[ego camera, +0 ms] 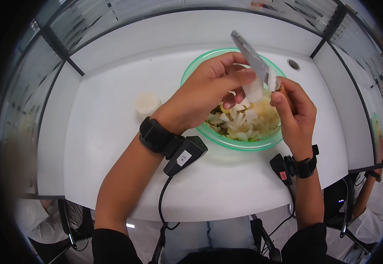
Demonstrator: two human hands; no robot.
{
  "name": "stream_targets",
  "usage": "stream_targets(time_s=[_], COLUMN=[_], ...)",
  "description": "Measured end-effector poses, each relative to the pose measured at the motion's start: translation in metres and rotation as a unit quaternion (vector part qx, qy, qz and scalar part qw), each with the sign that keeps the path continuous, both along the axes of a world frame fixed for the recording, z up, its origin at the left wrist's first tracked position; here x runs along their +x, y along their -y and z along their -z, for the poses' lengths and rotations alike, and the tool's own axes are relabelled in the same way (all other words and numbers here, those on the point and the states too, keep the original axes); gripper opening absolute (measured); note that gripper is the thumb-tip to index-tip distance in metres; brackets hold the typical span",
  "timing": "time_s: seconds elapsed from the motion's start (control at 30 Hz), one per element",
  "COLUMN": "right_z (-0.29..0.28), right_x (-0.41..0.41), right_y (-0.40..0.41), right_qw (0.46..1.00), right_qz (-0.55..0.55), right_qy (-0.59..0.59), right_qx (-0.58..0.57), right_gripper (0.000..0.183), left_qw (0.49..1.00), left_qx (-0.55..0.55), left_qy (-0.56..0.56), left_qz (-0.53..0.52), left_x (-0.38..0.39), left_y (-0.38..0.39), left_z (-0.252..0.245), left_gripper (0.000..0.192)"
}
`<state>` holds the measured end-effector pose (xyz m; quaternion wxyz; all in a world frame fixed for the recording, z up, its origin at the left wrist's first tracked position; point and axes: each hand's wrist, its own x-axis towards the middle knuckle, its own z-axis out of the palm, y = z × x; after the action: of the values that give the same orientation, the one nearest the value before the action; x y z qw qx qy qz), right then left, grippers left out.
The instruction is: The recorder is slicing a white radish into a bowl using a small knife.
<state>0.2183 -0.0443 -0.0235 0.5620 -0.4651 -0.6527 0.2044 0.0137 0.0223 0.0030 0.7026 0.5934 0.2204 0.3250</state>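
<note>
My left hand (216,77) grips a white vegetable piece (254,90), which looks like radish, over a green-rimmed bowl (234,145). The knife (252,56) is in my right hand (297,105), its blade slanting up and left beside that piece. A white slice (272,80) rests against the blade near the handle, most of which my fingers hide. Inside the bowl lie chopped white vegetable bits (241,120), with green scraps and some yellow among them. Left of the bowl, partly behind my left wrist, stands a round white vegetable chunk (147,104).
The white table (105,132) has low white partitions around its back and sides. A round cable hole (293,64) sits at the back right. Black wrist devices (186,155) trail cables over the front edge. Other people's sleeves (374,211) show on both sides.
</note>
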Motion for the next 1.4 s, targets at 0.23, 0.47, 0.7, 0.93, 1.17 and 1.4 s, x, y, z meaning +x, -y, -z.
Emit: stream_targets(time_s=[0.23,0.47,0.7,0.93,1.17,1.4], right_z=[0.003,-0.002,-0.001,0.0,0.004,0.003], right_x=[0.001,-0.002,-0.002,0.0,0.002,0.0], right_y=[-0.006,-0.001,-0.004,0.001,0.001,-0.002], right_qw=[0.998,0.999,0.994,1.0,1.0,1.0], right_qz=[0.025,0.015,0.03,0.014,0.003,-0.001], right_qy=[0.025,0.017,0.06,0.014,0.016,0.024], right_qx=[0.058,0.041,0.083,0.005,-0.007,-0.01], right_gripper=[0.029,0.038,0.038,0.03,0.029,0.028], left_qw=[0.997,0.997,0.996,0.991,0.982,0.99], left_qx=[0.013,0.001,0.016,-0.03,-0.1,-0.045], left_qy=[0.034,0.04,0.028,0.067,0.145,0.133], left_qz=[-0.062,-0.073,-0.086,-0.112,-0.064,0.004], left_x=[0.008,0.011,0.008,0.01,0.005,0.0], left_y=[0.002,0.002,0.001,0.002,-0.005,-0.006], left_z=[0.002,-0.001,0.004,0.003,0.004,0.004], left_gripper=[0.036,0.039,0.04,0.041,0.04,0.047])
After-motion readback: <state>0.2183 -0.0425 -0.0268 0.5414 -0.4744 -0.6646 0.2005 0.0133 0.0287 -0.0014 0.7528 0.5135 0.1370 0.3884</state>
